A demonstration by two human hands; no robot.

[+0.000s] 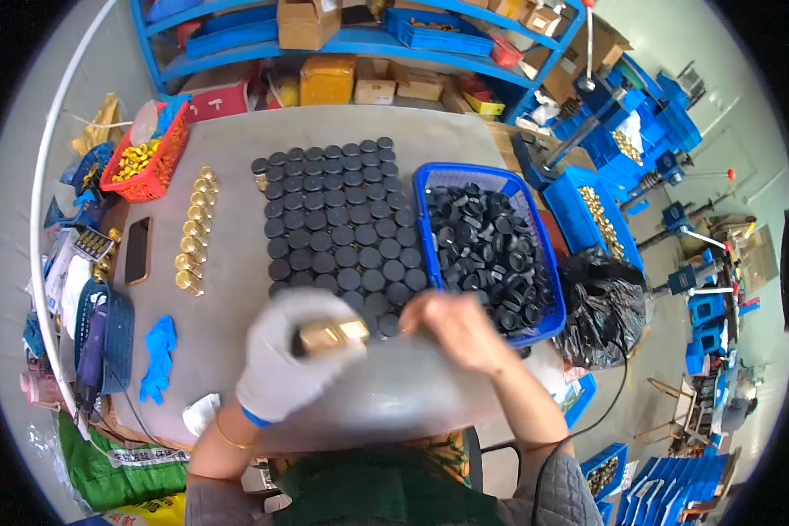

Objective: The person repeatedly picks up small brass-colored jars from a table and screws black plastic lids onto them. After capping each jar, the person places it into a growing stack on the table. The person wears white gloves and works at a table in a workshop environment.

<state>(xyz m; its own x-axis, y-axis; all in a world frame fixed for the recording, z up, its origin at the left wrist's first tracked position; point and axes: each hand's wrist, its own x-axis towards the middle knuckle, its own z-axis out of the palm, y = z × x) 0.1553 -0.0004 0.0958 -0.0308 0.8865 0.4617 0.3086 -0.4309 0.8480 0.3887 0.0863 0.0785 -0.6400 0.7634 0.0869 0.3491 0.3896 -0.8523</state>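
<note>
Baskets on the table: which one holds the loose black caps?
The blue basket at the table's right side, just beyond the bare right hand, holds the black caps in a jumbled heap. The red basket at far left holds gold-coloured pieces.

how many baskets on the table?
2. A red basket of gold parts sits at the table's far left corner; a blue basket of black caps sits at its right edge, beside the right hand. Others may be hidden off-table.
</note>
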